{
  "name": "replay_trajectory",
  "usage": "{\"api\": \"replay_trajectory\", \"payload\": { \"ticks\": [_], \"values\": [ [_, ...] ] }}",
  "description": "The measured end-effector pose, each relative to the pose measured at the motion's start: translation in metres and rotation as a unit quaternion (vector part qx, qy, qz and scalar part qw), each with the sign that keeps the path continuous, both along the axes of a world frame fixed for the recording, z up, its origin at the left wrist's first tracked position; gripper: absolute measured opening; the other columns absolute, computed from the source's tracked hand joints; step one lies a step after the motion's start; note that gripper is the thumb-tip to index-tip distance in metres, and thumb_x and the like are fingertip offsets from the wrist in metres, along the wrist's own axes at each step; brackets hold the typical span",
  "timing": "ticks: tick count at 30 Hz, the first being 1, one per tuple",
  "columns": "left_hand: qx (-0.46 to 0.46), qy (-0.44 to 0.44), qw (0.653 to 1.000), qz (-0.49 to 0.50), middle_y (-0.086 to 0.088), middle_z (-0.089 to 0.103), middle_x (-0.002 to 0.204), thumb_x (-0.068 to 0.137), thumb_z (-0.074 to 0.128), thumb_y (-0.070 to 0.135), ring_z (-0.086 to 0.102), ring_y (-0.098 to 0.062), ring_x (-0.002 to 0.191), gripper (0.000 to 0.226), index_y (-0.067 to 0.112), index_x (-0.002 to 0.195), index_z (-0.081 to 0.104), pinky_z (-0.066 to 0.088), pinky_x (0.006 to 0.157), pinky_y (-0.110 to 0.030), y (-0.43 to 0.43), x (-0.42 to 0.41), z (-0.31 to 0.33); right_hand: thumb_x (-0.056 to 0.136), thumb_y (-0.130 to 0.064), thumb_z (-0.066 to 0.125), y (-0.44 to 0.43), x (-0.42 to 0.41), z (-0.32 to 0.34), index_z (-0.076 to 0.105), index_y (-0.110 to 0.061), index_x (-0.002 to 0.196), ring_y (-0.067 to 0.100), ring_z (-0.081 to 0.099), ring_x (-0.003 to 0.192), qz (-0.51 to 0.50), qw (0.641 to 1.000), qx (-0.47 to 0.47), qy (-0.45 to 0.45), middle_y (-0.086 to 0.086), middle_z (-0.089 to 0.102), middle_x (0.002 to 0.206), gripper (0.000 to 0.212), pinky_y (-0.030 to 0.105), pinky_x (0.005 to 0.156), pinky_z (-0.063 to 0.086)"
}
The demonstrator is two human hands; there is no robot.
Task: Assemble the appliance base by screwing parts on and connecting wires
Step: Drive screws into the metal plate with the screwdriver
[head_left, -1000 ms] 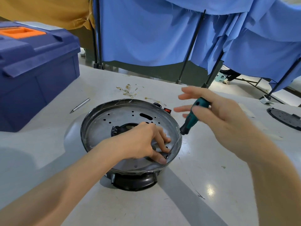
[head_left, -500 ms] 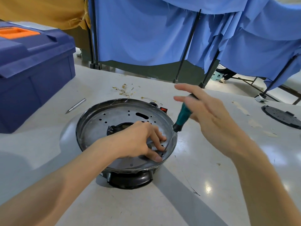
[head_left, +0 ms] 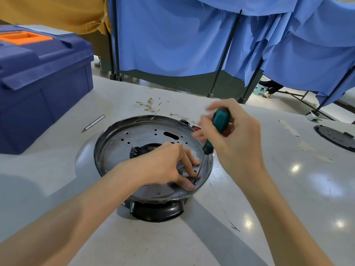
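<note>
Left hand [head_left: 163,166] sits low, palm down, forearm angling in from the lower left, fingers bent and the tips pressed down close together. Right hand [head_left: 238,139] is higher, just beside it, wrapped round the screwdriver [head_left: 221,120] handle, its fingertips blurred.
</note>
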State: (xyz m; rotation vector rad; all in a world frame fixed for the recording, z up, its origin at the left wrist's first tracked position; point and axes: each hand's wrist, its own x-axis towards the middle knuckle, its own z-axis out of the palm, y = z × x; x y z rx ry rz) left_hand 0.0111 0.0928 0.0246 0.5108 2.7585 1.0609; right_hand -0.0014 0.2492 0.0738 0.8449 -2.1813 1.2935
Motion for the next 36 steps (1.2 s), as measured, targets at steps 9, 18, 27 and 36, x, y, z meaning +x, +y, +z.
{"api": "replay_trajectory", "payload": {
  "ticks": [9,18,27,36],
  "values": [
    [-0.001,0.006,1.000,-0.007,0.032,0.053,0.099,0.068,0.087,0.031,0.050,0.016,0.094,0.023,0.028,0.089,0.078,0.037,0.081,-0.011,0.000,-0.002,-0.002,0.093,-0.010,0.059,0.033,0.001,0.030,0.054,-0.023,0.129,0.003,0.070,0.097,0.134,0.976,0.136,-0.106,-0.006,0.063,0.119,0.039,0.019,0.086,0.055],
    [-0.013,0.008,1.000,-0.002,0.029,0.053,0.108,0.070,0.086,0.033,0.051,0.003,0.105,0.023,0.028,0.091,0.077,0.039,0.085,-0.014,0.001,-0.002,-0.002,0.086,-0.028,0.072,0.005,-0.003,0.012,0.055,-0.010,0.082,0.029,0.060,0.061,-0.141,0.986,0.079,0.037,-0.001,0.052,0.065,0.025,0.045,0.055,0.055],
    [0.030,-0.071,0.997,0.024,0.021,0.066,0.102,0.070,0.087,0.019,0.057,-0.001,0.103,0.032,0.033,0.083,0.061,0.039,0.079,-0.012,0.005,-0.002,0.000,0.099,-0.012,0.050,0.024,0.008,0.024,0.051,-0.034,0.132,0.008,0.071,0.094,0.157,0.971,0.120,-0.136,-0.008,0.059,0.121,0.039,0.023,0.087,0.055],
    [-0.049,-0.036,0.998,0.010,0.031,0.049,0.079,0.071,0.086,0.027,0.048,0.005,0.085,0.046,0.021,0.113,0.067,0.039,0.071,-0.019,0.011,0.001,0.009,0.083,-0.027,0.076,0.012,0.000,0.022,0.062,-0.011,0.085,0.028,0.068,0.065,-0.041,0.994,0.102,-0.014,0.003,0.061,0.072,0.021,0.042,0.059,0.059]
  ]
}}
